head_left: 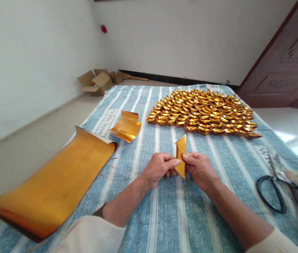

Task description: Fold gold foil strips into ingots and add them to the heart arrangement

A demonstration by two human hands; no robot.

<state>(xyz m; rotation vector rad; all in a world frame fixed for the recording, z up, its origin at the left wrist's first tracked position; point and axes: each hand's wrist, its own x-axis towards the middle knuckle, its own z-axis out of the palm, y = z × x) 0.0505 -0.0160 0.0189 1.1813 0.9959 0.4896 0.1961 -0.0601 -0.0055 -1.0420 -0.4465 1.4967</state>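
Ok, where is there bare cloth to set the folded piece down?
Bare cloth between the forearms, and between the hands and the ingot pile. Crowded left by the large gold sheet and small sheet, right by the scissors.

I see scissors (272, 195) at the right edge, cardboard boxes (96, 82) in the far corner — and a brown door (286, 59).

A bed covered by a blue-and-white striped sheet (149, 211) carries a wide heap of folded gold paper ingots (204, 112), a small curled gold sheet (126, 126), a large curled gold sheet (56, 186) at its left edge, and black-handled scissors (278, 189) at right.
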